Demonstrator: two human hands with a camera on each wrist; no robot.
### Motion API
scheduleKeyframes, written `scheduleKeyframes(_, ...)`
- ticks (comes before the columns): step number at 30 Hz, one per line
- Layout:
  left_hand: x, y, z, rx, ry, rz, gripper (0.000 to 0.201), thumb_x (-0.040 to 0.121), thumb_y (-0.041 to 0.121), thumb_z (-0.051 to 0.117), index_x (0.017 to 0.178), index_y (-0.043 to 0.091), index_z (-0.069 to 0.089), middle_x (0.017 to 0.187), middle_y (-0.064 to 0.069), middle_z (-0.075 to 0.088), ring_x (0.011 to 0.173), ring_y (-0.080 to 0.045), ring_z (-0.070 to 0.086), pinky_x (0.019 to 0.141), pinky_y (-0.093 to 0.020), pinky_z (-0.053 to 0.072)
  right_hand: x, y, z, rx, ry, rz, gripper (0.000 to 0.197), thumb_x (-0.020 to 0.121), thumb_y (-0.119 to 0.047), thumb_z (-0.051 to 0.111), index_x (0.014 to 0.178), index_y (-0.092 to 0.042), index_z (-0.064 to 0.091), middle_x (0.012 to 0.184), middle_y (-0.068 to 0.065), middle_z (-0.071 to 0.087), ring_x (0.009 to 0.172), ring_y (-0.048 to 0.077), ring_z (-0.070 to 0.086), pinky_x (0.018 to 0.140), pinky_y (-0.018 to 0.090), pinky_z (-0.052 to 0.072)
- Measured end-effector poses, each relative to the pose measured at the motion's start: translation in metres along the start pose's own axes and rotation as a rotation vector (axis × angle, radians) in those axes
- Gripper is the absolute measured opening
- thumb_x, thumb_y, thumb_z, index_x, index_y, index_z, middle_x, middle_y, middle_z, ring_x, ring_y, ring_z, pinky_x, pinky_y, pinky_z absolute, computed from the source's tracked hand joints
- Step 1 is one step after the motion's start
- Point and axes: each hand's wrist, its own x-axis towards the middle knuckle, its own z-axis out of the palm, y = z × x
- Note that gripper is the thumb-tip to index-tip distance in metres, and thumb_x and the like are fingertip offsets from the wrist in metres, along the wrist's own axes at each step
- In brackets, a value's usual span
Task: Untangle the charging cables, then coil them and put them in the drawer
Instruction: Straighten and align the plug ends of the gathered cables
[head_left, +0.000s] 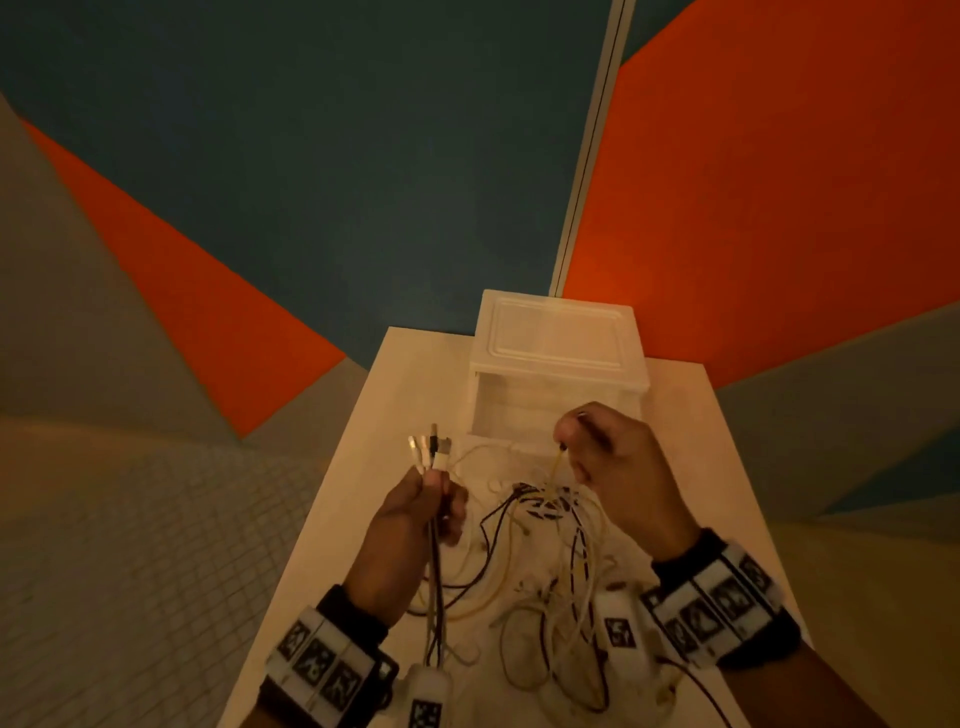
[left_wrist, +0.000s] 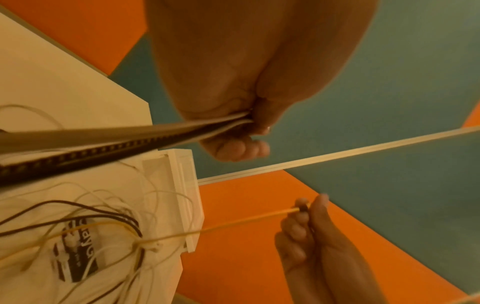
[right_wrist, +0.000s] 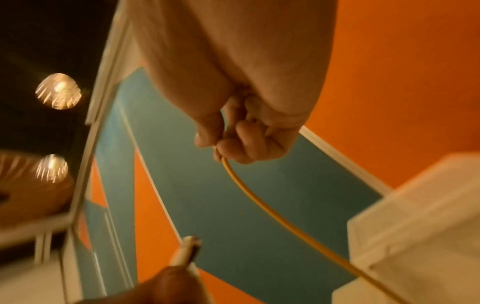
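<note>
Charging cables (head_left: 540, 551) lie knotted on the white bench (head_left: 691, 467). My left hand (head_left: 415, 512) grips a bundle of plug ends upright; my right hand (head_left: 605, 454) pinches one yellow cable (right_wrist: 272, 214) by its end, lifted from the tangle. I judge untangling is under way; next, draw that strand clear through the knot. The plastic drawer (head_left: 558, 384) waits just behind, still shut.
</note>
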Motion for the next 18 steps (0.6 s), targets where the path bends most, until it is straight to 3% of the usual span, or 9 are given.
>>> scheduleKeyframes(3,0.007,-0.006,0.018,0.067,-0.011,0.038,0.036,0.095,0.029,0.043,0.103,-0.004,0.056,0.095,-0.018,0.07,0.083,-0.026,0.067,0.074,-0.031,0.051,-0.001,-0.002,0.01,0.027,-0.133,-0.011,0.018,0.093,-0.034,0.057,0.081,-0.022,0.062,0.058,-0.002,0.054,0.054,0.013,0.051,0.057,0.036,0.044)
scheduleKeyframes(5,0.009,-0.007,0.029,0.097,-0.048,0.021,0.033,0.101,0.024,0.04,0.114,-0.002,0.056,0.102,-0.015,0.073,0.091,-0.02,0.071,0.073,-0.021,0.052,0.0,-0.005,0.019,-0.004,-0.188,-0.024,0.012,0.096,-0.025,0.057,0.086,-0.02,0.063,0.058,-0.006,0.057,0.054,0.01,0.052,0.057,0.03,0.046)
scheduleKeyframes(7,0.009,-0.007,0.037,0.125,-0.065,0.032,0.028,0.103,0.02,0.036,0.116,0.008,0.057,0.097,-0.005,0.076,0.089,-0.011,0.072,0.07,-0.017,0.053,0.003,-0.007,0.025,0.037,-0.213,-0.011,0.01,0.096,-0.018,0.058,0.089,-0.015,0.063,0.057,-0.008,0.057,0.054,0.009,0.052,0.058,0.027,0.046)
scheduleKeyframes(10,0.014,-0.01,0.042,0.152,-0.013,0.101,0.029,0.101,0.026,0.037,0.116,0.015,0.06,0.103,-0.008,0.073,0.102,-0.018,0.068,0.092,-0.03,0.053,0.006,-0.009,0.032,0.139,-0.207,-0.008,0.011,0.096,-0.017,0.058,0.087,-0.016,0.064,0.057,-0.002,0.055,0.053,0.014,0.051,0.057,0.032,0.045)
scheduleKeyframes(13,0.016,-0.017,0.043,0.095,-0.055,0.128,0.033,0.103,0.027,0.037,0.125,0.014,0.058,0.095,-0.015,0.063,0.092,-0.025,0.063,0.09,-0.035,0.051,0.008,-0.009,0.04,0.216,-0.163,0.012,0.013,0.093,-0.015,0.062,0.082,-0.021,0.064,0.065,0.001,0.059,0.052,0.022,0.054,0.05,0.032,0.045)
scheduleKeyframes(14,0.017,-0.019,0.043,0.083,-0.07,0.127,0.035,0.104,0.027,0.038,0.131,0.014,0.054,0.098,-0.011,0.063,0.09,-0.023,0.061,0.086,-0.036,0.051,0.008,-0.007,0.043,0.202,-0.136,-0.007,0.012,0.092,-0.018,0.064,0.081,-0.023,0.064,0.074,0.004,0.059,0.056,0.022,0.058,0.05,0.031,0.047)
scheduleKeyframes(16,0.017,-0.022,0.043,0.049,-0.052,0.109,0.038,0.104,0.026,0.04,0.138,0.013,0.05,0.119,-0.007,0.067,0.105,-0.024,0.063,0.088,-0.041,0.051,0.005,0.0,0.048,0.127,-0.066,-0.06,0.005,0.087,-0.029,0.066,0.086,-0.029,0.061,0.09,0.005,0.058,0.077,0.014,0.062,0.06,0.024,0.05)
scheduleKeyframes(18,0.018,-0.022,0.04,0.012,0.009,0.084,0.034,0.103,0.022,0.04,0.129,0.006,0.056,0.123,-0.013,0.066,0.111,-0.031,0.062,0.087,-0.041,0.054,-0.001,0.013,0.052,0.122,-0.022,-0.034,0.016,0.086,-0.035,0.065,0.099,-0.033,0.056,0.101,0.002,0.059,0.091,0.01,0.062,0.068,0.02,0.051)
